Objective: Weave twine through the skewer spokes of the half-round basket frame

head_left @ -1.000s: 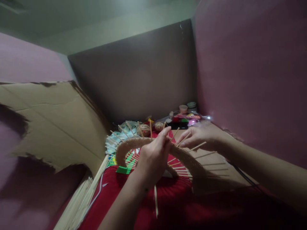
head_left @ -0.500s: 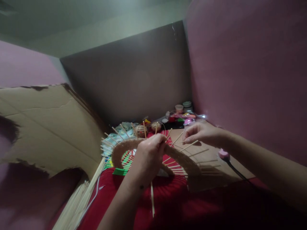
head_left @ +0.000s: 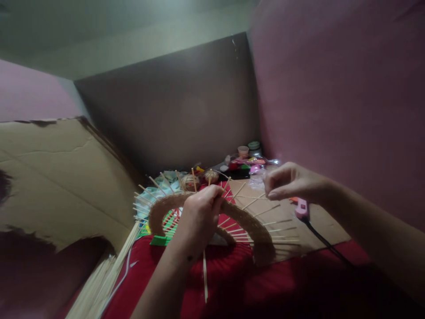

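Observation:
A ring wrapped in tan twine [head_left: 252, 226] with thin wooden sticks poking out all round rests on a red cloth [head_left: 239, 274]. My left hand [head_left: 199, 217] is closed on the top of the ring, fingertips pinched at a stick near its upper edge. One long stick [head_left: 205, 277] hangs down below that hand. My right hand [head_left: 288, 181] hovers to the right of the ring, a little above it and apart from it, fingers curled loosely together with nothing visible in them. A pink glue gun [head_left: 301, 208] with a black cord lies just under my right wrist.
A torn cardboard sheet [head_left: 56, 173] leans at the left, and a bundle of sticks [head_left: 99, 283] lies below it. Flat cardboard [head_left: 318, 221] lies under the ring's right side. Twine balls [head_left: 189, 180], small jars [head_left: 249, 148] and colourful bits crowd the back corner. Pink walls close in on the right.
My right hand has lifted off the ring's sticks and drawn back to the right, uncovering the pink glue gun. My left hand keeps its grip; the view has shifted slightly.

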Action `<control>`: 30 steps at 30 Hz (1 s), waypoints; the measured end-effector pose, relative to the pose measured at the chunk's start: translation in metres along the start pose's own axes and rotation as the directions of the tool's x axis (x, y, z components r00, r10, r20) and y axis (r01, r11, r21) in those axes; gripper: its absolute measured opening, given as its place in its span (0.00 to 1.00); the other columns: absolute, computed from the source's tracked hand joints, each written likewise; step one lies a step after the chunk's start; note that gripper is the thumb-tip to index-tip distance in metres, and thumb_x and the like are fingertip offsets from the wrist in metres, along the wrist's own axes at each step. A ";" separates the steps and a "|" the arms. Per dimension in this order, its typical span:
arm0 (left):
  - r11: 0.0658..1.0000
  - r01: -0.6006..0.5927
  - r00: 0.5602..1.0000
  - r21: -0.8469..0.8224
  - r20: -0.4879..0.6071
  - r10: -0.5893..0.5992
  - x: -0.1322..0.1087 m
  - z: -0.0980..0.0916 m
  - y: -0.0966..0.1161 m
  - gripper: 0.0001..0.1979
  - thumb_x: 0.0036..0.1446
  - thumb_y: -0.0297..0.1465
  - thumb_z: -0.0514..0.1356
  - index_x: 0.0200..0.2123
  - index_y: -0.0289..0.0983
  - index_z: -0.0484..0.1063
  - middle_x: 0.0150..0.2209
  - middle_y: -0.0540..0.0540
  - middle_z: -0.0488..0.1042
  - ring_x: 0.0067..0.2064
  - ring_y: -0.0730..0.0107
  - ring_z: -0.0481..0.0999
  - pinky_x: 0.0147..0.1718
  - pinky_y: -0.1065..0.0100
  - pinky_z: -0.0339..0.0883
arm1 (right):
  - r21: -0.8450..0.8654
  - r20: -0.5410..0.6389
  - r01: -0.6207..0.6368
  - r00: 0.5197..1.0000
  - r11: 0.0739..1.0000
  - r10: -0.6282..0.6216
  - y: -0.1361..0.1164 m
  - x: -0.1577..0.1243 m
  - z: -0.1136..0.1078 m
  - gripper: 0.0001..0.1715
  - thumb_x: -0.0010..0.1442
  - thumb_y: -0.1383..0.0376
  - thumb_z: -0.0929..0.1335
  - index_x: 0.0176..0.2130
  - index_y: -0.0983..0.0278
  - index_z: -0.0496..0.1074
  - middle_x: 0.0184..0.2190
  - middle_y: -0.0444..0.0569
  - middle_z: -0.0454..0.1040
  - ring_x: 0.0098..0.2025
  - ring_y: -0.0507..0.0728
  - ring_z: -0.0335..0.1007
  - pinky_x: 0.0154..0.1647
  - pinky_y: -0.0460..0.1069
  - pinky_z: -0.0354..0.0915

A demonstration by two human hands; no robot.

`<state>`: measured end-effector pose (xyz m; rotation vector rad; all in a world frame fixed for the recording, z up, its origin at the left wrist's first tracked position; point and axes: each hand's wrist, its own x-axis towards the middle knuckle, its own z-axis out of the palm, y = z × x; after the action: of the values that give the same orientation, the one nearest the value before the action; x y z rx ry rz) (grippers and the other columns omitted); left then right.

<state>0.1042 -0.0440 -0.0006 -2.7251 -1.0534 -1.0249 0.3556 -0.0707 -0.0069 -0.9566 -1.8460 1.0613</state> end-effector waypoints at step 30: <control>0.958 -0.282 0.958 0.053 0.069 0.278 -0.010 0.023 0.015 0.22 0.56 0.20 0.50 0.54 0.36 0.58 0.49 0.41 0.71 0.43 0.67 0.74 0.36 0.68 0.69 | 0.111 0.270 -0.168 0.954 0.979 0.133 0.072 0.035 0.018 0.17 0.46 0.60 0.72 0.37 0.64 0.78 0.20 0.43 0.68 0.20 0.47 0.52 0.19 0.44 0.51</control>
<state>0.1207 -0.0555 -0.0216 -2.7640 -0.6642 -0.8549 0.3408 -0.0193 -0.0693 -0.9254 -1.9050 1.4453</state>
